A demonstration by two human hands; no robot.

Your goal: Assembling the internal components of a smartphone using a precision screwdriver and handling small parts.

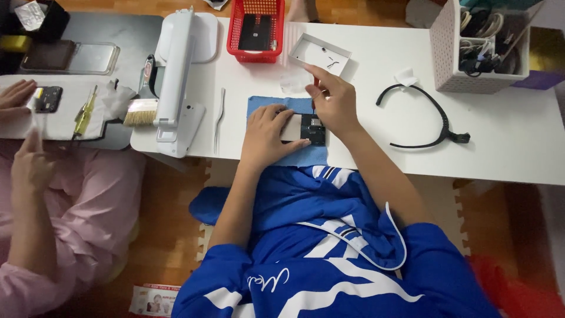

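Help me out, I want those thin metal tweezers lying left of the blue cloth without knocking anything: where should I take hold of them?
Probably pinch the tweezers around mid-length, across their narrow width, coming straight down from above. They lie flat on the white table, long axis running away from the person, with bare table on both sides. The white lamp base stands to their left, so a top-down grip keeps clear of it better than a sideways reach.
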